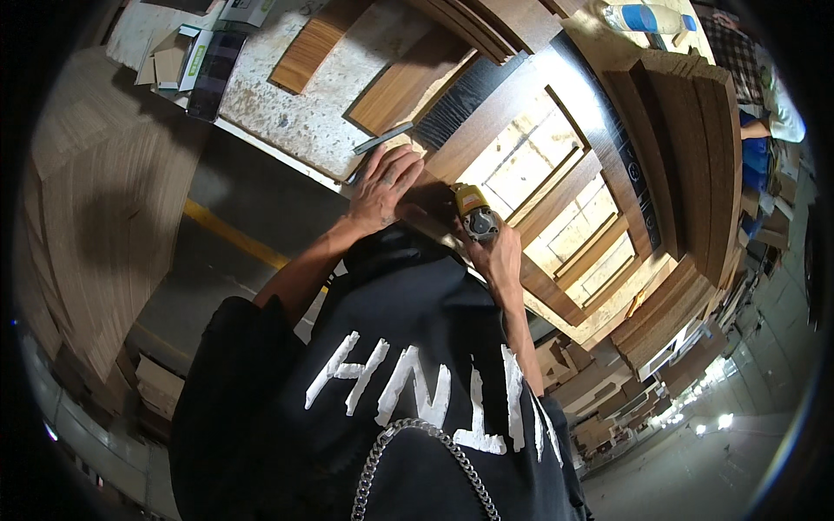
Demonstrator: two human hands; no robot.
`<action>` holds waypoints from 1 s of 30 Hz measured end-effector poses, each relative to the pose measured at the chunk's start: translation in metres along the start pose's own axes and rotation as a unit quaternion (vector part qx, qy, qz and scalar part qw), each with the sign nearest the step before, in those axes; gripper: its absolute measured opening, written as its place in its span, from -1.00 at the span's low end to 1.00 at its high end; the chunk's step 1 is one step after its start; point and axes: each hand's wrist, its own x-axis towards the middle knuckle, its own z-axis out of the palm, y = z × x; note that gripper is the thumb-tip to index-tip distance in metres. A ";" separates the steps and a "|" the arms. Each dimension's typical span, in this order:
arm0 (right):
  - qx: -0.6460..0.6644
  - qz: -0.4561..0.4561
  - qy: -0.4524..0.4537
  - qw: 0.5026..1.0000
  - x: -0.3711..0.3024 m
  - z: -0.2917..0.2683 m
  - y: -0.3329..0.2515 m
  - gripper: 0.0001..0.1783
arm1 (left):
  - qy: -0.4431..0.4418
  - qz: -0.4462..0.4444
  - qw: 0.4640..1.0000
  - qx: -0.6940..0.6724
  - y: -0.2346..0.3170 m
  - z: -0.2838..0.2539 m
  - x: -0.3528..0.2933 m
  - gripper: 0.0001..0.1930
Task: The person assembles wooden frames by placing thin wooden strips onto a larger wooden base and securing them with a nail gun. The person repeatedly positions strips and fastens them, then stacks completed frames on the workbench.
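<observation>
Yellow power tool (474, 211) with a grey-and-black top end stands near the near edge of the desk (274, 117), just ahead of your black shirt (408, 313). Your right grip (497, 256) is grasping it, wrapped around its lower body from the right side. You cannot tell from this angle whether the tool's base touches the wood below it.

Your left grip (387, 188) is released, back of the hand upward and fingers stretched forward near that same edge, to the left of the tool. Just ahead of those fingers a narrow grey bar (383, 139) lies aslant; whether a fingertip touches it is unclear.

Ahead and to the right of the tool, a brown wooden frame (563, 198) with rectangular openings lies flat toward the right side of the desk. Narrow brown slats (592, 252) show in the openings, over a pale, brightly lit surface.

Off to your left, past a strip of dark floor with a yellow line (234, 234), stands a tall stack of brown boards (100, 200).

Farther across the desk, left of the frame, two brown planks (317, 48) lie apart from each other. Small open cartons (178, 65) sit by the desk's far left corner. Dark boards (708, 165) are stacked along the right edge. Toward the far right corner is a bottle (647, 19) with a blue label, and beyond it another person's pale sleeve (784, 108) shows.
</observation>
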 end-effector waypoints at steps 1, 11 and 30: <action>0.026 0.015 -0.030 0.999 0.001 -0.003 -0.001 -0.44 | 0.001 0.002 1.000 0.000 0.001 -0.002 0.001 -0.23; 0.062 0.001 -0.014 0.998 -0.002 0.001 -0.004 -0.56 | 0.007 0.004 1.000 0.011 0.002 -0.002 0.002 -0.27; 0.016 -0.024 -0.023 0.999 -0.004 -0.008 -0.028 -0.43 | 0.024 0.019 0.999 0.037 -0.003 0.004 0.001 -0.19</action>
